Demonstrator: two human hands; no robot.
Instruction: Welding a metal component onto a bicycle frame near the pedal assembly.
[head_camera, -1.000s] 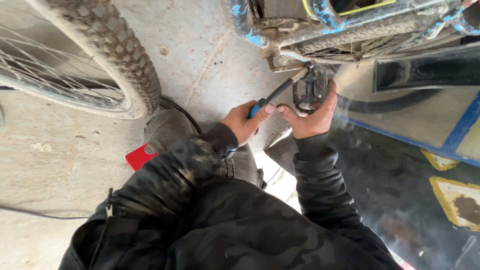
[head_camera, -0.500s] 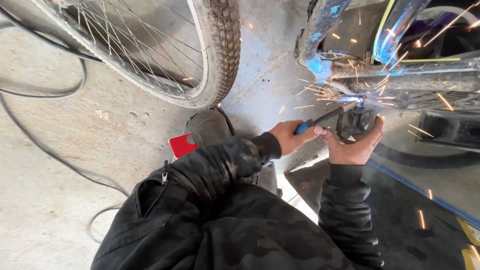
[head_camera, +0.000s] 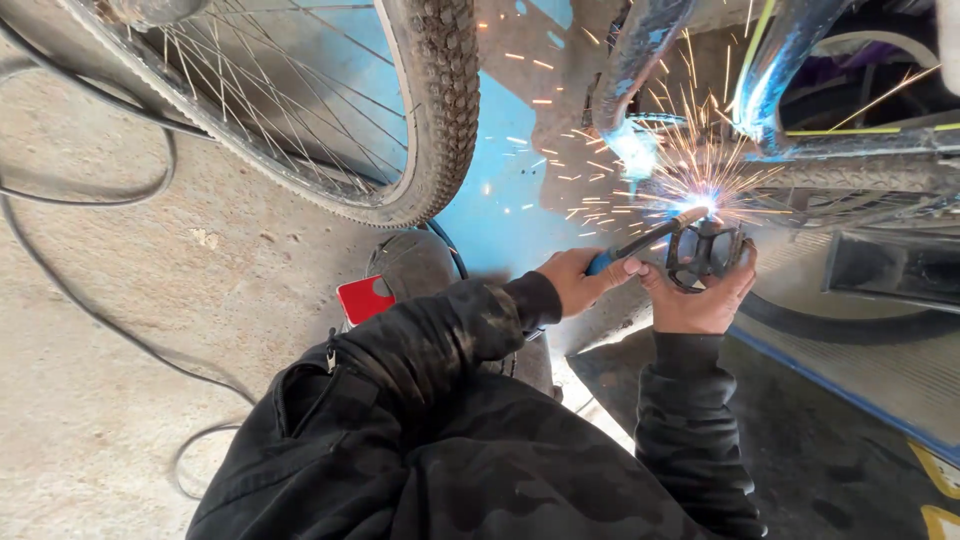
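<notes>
Camo sleeves nearest, then both hands up front: left hand wrapped tight round a blue-handled welding torch, right hand cupped under a black bike pedal, fingers closed on it. Torch tip meets the pedal's top edge, sparks flying everywhere. Beyond that, knobby bike tyre on the left and blue frame tubes above.

Dark camouflage jacket, zipped chest pocket, ribbed black cuffs.

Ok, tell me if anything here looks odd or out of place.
Sparks spray from the bicycle pedal, which the bare right hand grips right beside the glowing rod tip; the left hand holds the blue-handled rod holder.
</notes>
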